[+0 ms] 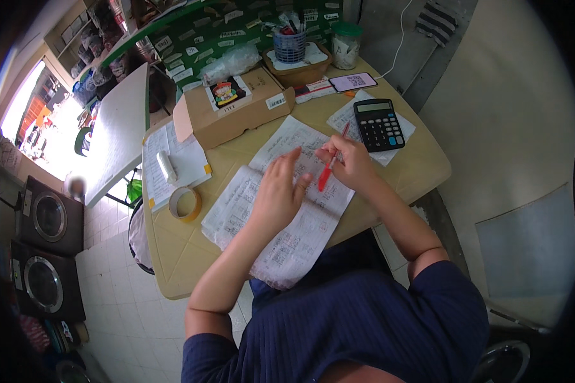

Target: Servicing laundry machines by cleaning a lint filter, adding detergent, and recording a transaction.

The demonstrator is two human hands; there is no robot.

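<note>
An open notebook (286,250) with handwritten pages lies on the cream table in front of me. My left hand (280,193) is over its middle, fingers stretched out and thumb apart, holding nothing. In my right hand (352,165) is a pen (325,176) with a red lower end, gripped at a slant above the right page. Whether the pen touches the paper I cannot tell. A black calculator (379,125) rests on loose papers (342,117) just beyond my right hand.
A cardboard box (252,118) stands at the back, near a brown basket (321,66), a jar (345,50) and a phone (353,82). On the left lie a tape roll (185,203), a white tube (167,167) and paper sheets (190,153). Front-loading machines (50,217) stand far left.
</note>
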